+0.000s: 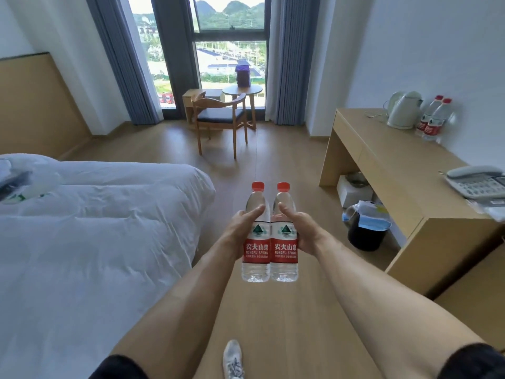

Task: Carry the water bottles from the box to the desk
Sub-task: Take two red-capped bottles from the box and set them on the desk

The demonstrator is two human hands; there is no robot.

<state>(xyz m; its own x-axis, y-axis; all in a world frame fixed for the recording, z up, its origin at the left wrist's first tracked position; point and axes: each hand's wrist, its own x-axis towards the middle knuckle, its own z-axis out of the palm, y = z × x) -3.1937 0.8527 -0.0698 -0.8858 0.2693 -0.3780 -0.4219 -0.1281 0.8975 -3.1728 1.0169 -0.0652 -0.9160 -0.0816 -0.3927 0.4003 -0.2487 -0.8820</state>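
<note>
Gripping upright bottles side by side, left hand [240, 228], right hand [303, 231], fingers apparently wrapped behind

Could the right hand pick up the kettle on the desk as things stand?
Probably not yet. The right hand already grips a water bottle, and the kettle stands at the far end of the desk, beside two more bottles, with open floor in between. Nothing blocks the path.

At frame centre, 2 held bottles [269, 236] touch side by side, left hand [240, 228] and right hand [303, 231] flanking them. Bed [95, 228] fills the left; desk [404, 181] stands right, bearing kettle [403, 110], 2 desk bottles [434, 119] and phone [476, 183]. Chair [221, 119] sits upper centre.
</note>
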